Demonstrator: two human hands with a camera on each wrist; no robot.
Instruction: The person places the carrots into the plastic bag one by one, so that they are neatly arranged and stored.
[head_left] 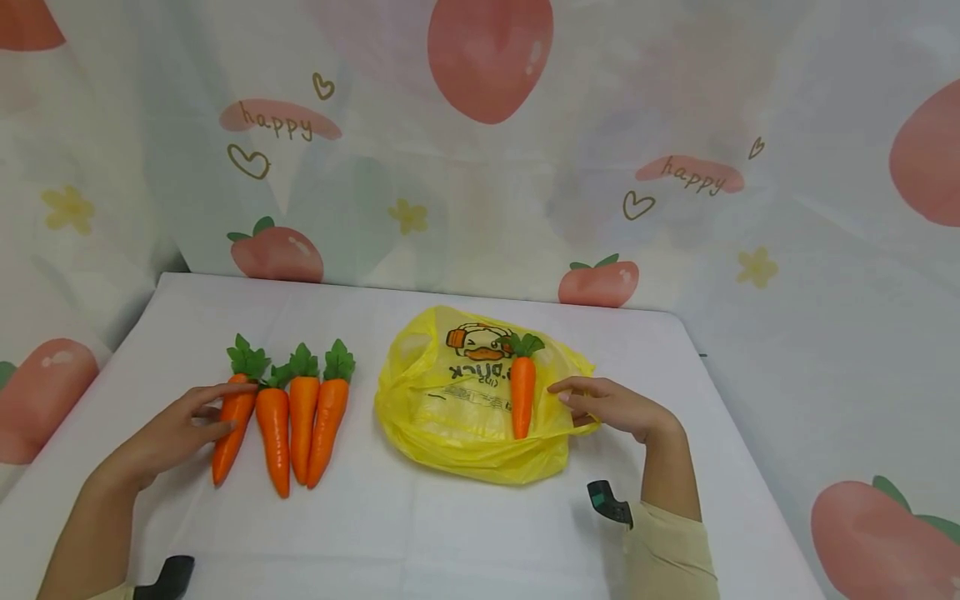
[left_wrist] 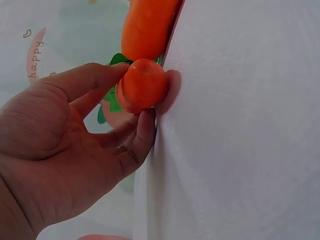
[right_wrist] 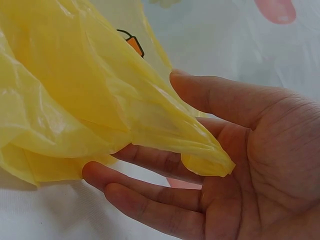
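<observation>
My left hand (head_left: 176,429) grips the leftmost orange carrot (head_left: 234,421), which has a green leafy top. In the left wrist view, thumb and fingers lie on opposite sides of the carrot (left_wrist: 144,82), whose blunt end faces the camera. Three more carrots (head_left: 303,425) lie side by side to its right. A yellow plastic bag (head_left: 442,446) with a duck print lies spread right of centre, and another carrot (head_left: 522,396) lies against its printed side. My right hand (head_left: 618,407) is at the bag's right edge, fingers extended. In the right wrist view a corner of the bag (right_wrist: 200,155) hangs between thumb and fingers.
A white cloth covers the table (head_left: 405,533). Behind it and at both sides hangs a fabric backdrop (head_left: 480,208) printed with fruit, hearts and the word happy. Dark devices are worn near the left wrist (head_left: 171,577) and right wrist (head_left: 609,502).
</observation>
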